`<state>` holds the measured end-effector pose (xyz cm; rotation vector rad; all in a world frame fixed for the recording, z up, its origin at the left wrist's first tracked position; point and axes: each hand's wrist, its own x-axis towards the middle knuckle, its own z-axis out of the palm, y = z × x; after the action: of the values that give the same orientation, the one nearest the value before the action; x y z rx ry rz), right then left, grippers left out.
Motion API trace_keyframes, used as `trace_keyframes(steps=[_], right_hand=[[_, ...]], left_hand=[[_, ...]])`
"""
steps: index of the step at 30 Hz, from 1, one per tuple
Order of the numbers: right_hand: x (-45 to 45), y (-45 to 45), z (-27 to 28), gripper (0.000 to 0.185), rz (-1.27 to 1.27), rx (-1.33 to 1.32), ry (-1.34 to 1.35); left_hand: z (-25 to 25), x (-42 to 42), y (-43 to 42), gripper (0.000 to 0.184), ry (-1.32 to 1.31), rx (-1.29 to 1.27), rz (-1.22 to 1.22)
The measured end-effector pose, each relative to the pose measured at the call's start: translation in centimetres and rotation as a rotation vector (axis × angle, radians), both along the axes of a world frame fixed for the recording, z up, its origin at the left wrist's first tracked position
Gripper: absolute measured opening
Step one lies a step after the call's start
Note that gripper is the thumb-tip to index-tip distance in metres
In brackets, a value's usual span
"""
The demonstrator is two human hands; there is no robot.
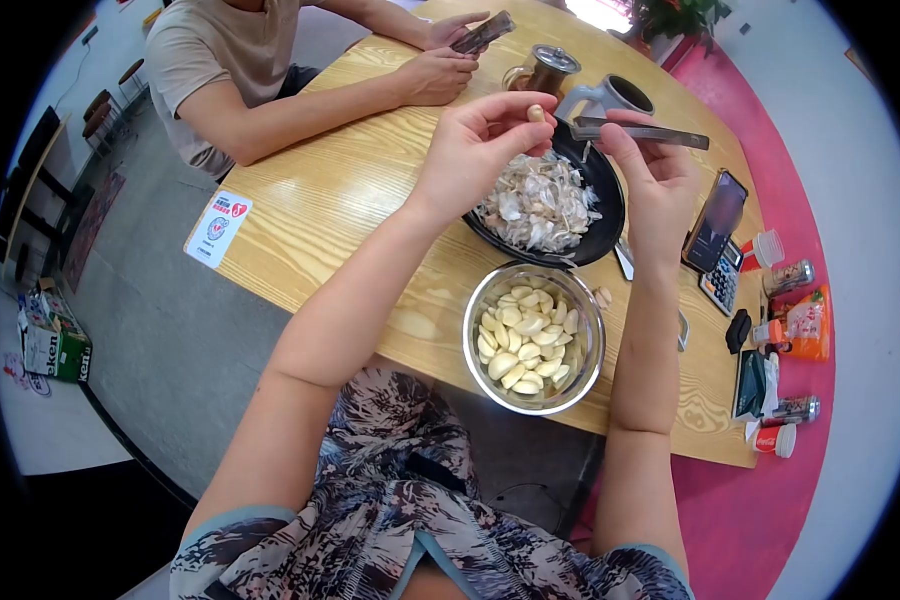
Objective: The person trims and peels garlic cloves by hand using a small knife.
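My left hand (pixel 485 145) pinches a garlic clove (pixel 537 114) between thumb and fingertips, above the black bowl. My right hand (pixel 658 170) is closed round what looks like a flat grey metal knife (pixel 660 134), its left end close to the clove. Under both hands, the black bowl (pixel 610 205) holds a heap of papery garlic skins (pixel 540 205). Nearer to me stands a shiny metal bowl (pixel 471 350) with many peeled garlic cloves (pixel 525 335) in it. A few bits of garlic (pixel 601 297) lie on the table just right of this bowl.
Across the wooden table (pixel 310 215), another person (pixel 235 80) holds a phone (pixel 482 33). A glass jug (pixel 550 70) and a grey mug (pixel 615 95) stand behind the black bowl. Along the right edge are a propped phone (pixel 715 220), a calculator (pixel 720 285) and cups.
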<state>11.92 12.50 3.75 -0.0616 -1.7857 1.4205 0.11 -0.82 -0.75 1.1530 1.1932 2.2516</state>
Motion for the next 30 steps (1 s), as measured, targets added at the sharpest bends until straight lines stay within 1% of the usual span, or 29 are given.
trace_keyframes(steps=[8,10,12,17,19,20,23,25,29,30], right_hand=[[0.1,-1.5,0.0,0.014,0.076,-0.033,0.027],[0.1,-1.5,0.0,0.014,0.080,-0.051,0.035],[0.1,-1.5,0.0,0.015,0.071,-0.097,0.024],[0.1,-1.1,-0.2,0.015,0.017,-0.094,0.031],[0.0,-1.0,-0.2,0.015,0.000,-0.101,0.036],[0.0,-0.9,-0.1,0.015,0.004,-0.113,0.043],[0.0,-0.5,-0.1,0.015,-0.007,-0.119,0.048],[0.0,-0.3,-0.2,0.015,-0.023,-0.117,0.048],[-0.3,0.3,-0.7,0.014,-0.072,-0.080,-0.030],[-0.5,0.6,-1.0,0.013,-0.085,-0.066,-0.061]], left_hand=[[-0.2,1.1,0.3,0.028,0.165,-0.013,0.118],[-0.1,1.1,0.2,0.027,0.322,-0.032,0.227],[-0.1,1.2,0.2,0.026,0.328,-0.038,0.240],[-0.2,1.5,0.3,0.025,0.308,-0.037,0.290],[-0.3,1.2,0.2,0.028,0.398,-0.076,0.288],[-0.3,1.1,0.2,0.028,0.400,-0.076,0.286],[-0.4,1.3,0.3,0.028,0.375,-0.054,0.284],[-0.2,1.4,0.3,0.027,0.054,-0.009,0.106],[-0.1,0.0,0.5,0.027,0.031,0.051,0.130],[0.0,-0.2,0.4,0.026,-0.056,0.106,0.100]])
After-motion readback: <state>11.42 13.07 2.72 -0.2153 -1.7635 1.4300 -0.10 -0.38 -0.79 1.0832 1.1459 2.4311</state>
